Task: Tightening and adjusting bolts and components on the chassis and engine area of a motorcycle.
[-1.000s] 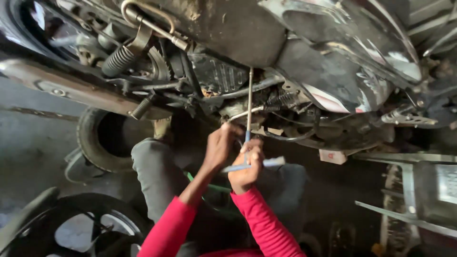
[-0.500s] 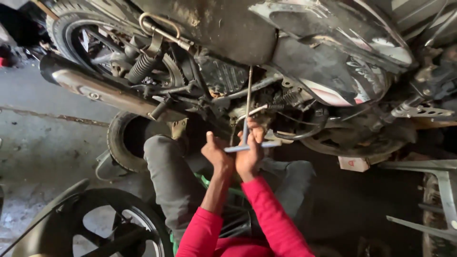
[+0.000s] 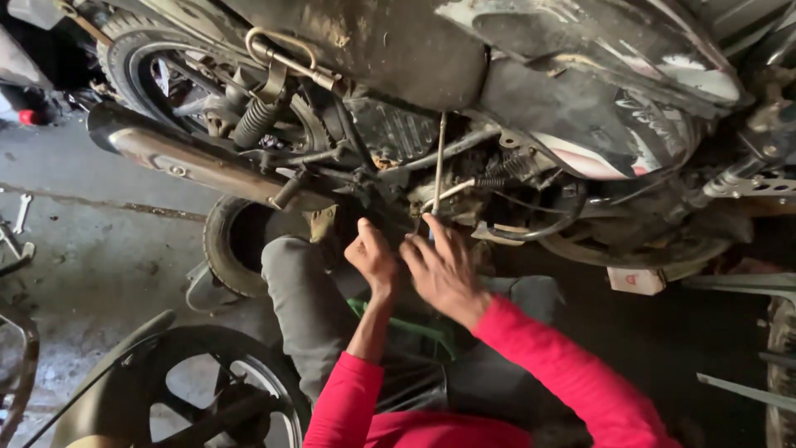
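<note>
— Where's the T-wrench?

— Standing upright, its shaft (image 3: 440, 158) running up into the engine (image 3: 431, 178) of the motorcycle (image 3: 398, 58), between the muffler (image 3: 191, 162) side and the tank (image 3: 597, 75) side. Its lower end is hidden behind my right hand (image 3: 444, 270).

— So how far are you?

— I judge I'm mid-way: the tool is seated on its fastener, nothing is off and lying loose that I can see, so the turning is yet to finish.

— And your hands?

— Both raised just under the engine, sleeves (image 3: 539, 348) angled up from my lap. My left hand (image 3: 371, 257) is loosely curled, thumb up, holding nothing I can see. My right is spread, palm away, fingers reaching at the wrench's foot; I cannot tell whether it grips the crossbar.

— Anything else near?

— A tyre (image 3: 232, 249) beside my knee, a spoked wheel (image 3: 207, 398) lower left.
</note>
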